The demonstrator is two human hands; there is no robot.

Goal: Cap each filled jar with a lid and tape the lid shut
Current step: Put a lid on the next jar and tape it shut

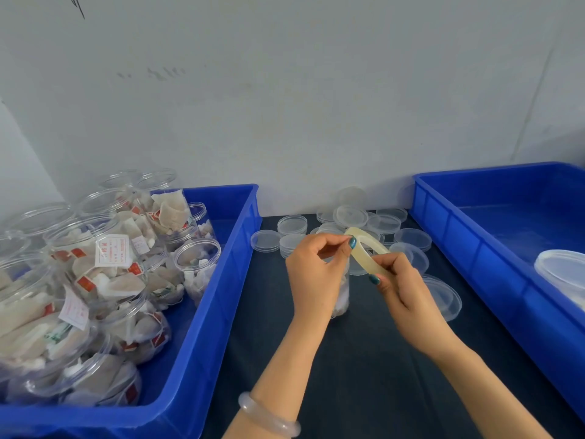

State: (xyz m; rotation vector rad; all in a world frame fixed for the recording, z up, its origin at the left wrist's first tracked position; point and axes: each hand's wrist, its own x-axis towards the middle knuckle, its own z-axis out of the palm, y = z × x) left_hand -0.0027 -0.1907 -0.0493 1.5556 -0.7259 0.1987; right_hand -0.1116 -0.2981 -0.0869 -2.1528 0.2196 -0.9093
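A pale yellowish roll of tape (364,245) is held up above the dark table. My right hand (400,285) grips its near side, and my left hand (318,270) pinches at its upper edge with thumb and forefinger. A filled clear jar (342,294) stands on the table right behind and below my hands, mostly hidden by them; I cannot tell whether it has a lid on. Several loose clear lids (292,224) lie scattered on the table behind the roll.
The blue bin (228,280) on the left holds several uncapped clear jars (198,267) stuffed with tea bags. Another blue bin (468,248) on the right holds one capped jar (563,274) at its right edge. A white wall stands close behind the table.
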